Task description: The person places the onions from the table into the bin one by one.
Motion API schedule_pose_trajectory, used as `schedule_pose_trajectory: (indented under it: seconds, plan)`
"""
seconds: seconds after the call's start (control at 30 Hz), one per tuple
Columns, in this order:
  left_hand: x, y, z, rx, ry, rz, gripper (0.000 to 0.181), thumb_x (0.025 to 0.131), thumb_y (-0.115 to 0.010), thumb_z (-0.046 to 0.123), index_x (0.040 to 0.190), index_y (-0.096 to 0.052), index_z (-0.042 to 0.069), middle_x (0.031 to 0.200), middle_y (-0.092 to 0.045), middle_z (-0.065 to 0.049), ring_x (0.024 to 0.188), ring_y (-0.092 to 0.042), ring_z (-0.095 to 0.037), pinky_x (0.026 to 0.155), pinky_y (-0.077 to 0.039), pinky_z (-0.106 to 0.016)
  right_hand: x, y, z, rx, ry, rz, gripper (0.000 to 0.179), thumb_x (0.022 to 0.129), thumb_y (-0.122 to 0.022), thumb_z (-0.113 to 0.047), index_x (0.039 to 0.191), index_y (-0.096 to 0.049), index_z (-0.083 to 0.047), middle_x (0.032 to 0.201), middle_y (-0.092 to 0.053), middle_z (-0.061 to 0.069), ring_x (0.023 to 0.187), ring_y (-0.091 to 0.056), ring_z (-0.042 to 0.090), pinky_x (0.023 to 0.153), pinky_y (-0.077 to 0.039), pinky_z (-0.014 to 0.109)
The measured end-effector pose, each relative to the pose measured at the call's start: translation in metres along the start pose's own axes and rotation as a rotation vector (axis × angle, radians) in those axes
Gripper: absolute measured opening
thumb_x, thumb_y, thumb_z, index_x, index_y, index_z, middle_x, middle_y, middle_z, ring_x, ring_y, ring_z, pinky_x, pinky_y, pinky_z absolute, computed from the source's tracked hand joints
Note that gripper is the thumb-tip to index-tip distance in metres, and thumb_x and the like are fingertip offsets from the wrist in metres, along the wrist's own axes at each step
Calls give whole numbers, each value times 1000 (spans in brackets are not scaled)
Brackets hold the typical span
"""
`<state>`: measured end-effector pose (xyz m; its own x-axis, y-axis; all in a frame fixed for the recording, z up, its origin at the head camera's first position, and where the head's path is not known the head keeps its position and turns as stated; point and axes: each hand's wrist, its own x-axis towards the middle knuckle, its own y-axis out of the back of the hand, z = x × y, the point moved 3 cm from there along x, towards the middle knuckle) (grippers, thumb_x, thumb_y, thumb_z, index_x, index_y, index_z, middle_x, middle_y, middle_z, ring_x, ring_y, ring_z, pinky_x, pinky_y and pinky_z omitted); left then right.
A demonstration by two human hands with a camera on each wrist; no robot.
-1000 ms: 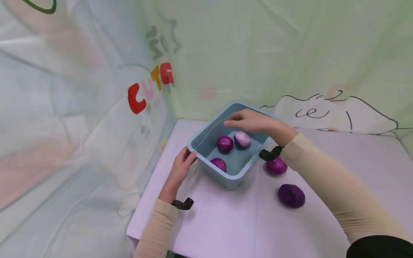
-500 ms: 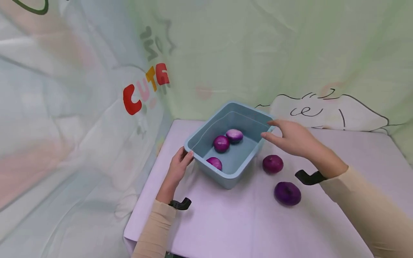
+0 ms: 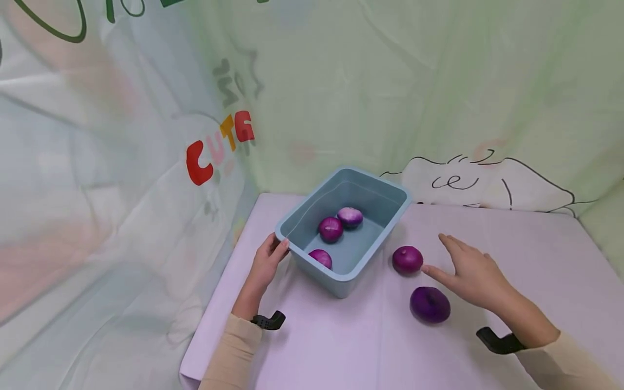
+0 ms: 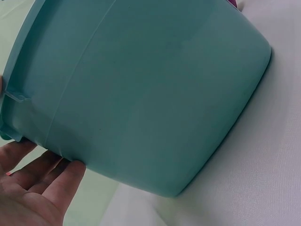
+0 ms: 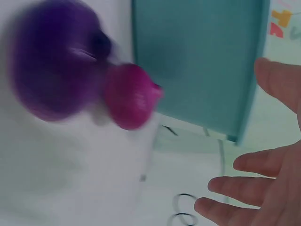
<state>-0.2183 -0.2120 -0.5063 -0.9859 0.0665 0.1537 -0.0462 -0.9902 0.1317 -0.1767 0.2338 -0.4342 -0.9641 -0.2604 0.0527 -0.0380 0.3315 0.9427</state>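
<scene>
Lying nearest to you on the lilac-covered desk (image 3: 317, 346) is a dark purple round vegetable (image 3: 430, 305), just left of your right wrist and below your right thumb in the head view. Your right hand (image 3: 480, 276) is spread wide, thumb well apart from the fingers, and holds nothing. Just left of its thumb tip sits a magenta red onion (image 3: 407, 260); the right wrist view shows a gap between them. Your left hand (image 3: 263, 265) grips the blue plastic bin (image 3: 358, 244) at its left corner, thumb on the rim and fingers against the outside. The bin stands upright between your hands, left of both loose pieces. Inside, a red onion at the near left wall (image 3: 321, 258) is partly hidden by the rim. Farther in lie a glossy red onion (image 3: 331, 229) and, just beyond it, a paler purple onion (image 3: 350, 216). Behind everything hangs a pale green curtain (image 3: 341, 97).
</scene>
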Motion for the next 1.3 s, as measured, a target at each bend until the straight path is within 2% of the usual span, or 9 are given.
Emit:
schedule_pose_trajectory:
  seconds: [0.1, 0.33, 0.47, 0.6, 0.9, 1.07, 1.2, 1.3]
  plan:
    - [-2, 0, 0, 0, -1, 4, 66, 102, -66, 46, 156, -45, 13, 154, -49, -10, 138, -50, -30, 106, -47, -43, -17, -21, 7, 12, -27, -27, 107, 90, -70, -66, 151, -35, 15, 146, -43, 41, 131, -42, 62, 89, -24, 92]
    - [-2, 0, -1, -6, -14, 1, 64, 103, -65, 44, 156, -45, 15, 154, -49, -8, 138, -50, -28, 107, -47, -43, -52, -69, 21, -40, -77, -82, 121, 76, -74, -78, 152, -38, 10, 144, -45, 41, 129, -40, 63, 89, -19, 94]
    - [-2, 0, -1, -4, -17, 7, 63, 104, -64, 44, 156, -46, 15, 154, -49, -8, 138, -50, -28, 107, -47, -42, -60, -88, 25, -35, -88, -67, 118, 74, -77, -76, 152, -41, 6, 144, -45, 40, 128, -40, 63, 90, -17, 94]
    - [1, 0, -1, -7, -21, -3, 63, 104, -64, 43, 157, -45, 15, 155, -48, -8, 140, -49, -29, 107, -47, -42, -62, -99, 26, -28, -93, -26, 113, 76, -79, -72, 150, -43, 6, 143, -46, 40, 128, -40, 62, 91, -14, 94]
    - [-2, 0, -2, -6, -7, 1, 64, 103, -64, 45, 157, -45, 15, 155, -48, -8, 140, -49, -29, 108, -46, -44, -63, -108, 25, -41, -98, 13, 106, 75, -83, -67, 142, -50, 8, 143, -46, 39, 130, -38, 60, 94, -10, 93]
    - [-2, 0, -3, -1, -4, 0, 66, 103, -65, 47, 156, -45, 14, 154, -49, -8, 139, -49, -28, 107, -46, -43, -62, -101, 22, -18, -119, 31, 107, 75, -84, -66, 142, -48, 9, 145, -42, 41, 131, -38, 59, 95, -12, 92]
    - [0, 0, -2, 6, -9, 1, 67, 103, -65, 48, 156, -45, 13, 154, -49, -9, 139, -49, -29, 107, -46, -43, -58, -84, 18, 26, -96, 86, 104, 77, -85, -62, 141, -48, 11, 139, -50, 39, 126, -48, 57, 91, -23, 91]
    - [-1, 0, -3, 11, -2, 2, 67, 102, -64, 48, 156, -45, 14, 154, -49, -8, 139, -49, -28, 107, -46, -42, -53, -69, 13, 101, -88, 90, 101, 81, -83, -61, 141, -47, 12, 133, -56, 38, 119, -55, 56, 88, -38, 84]
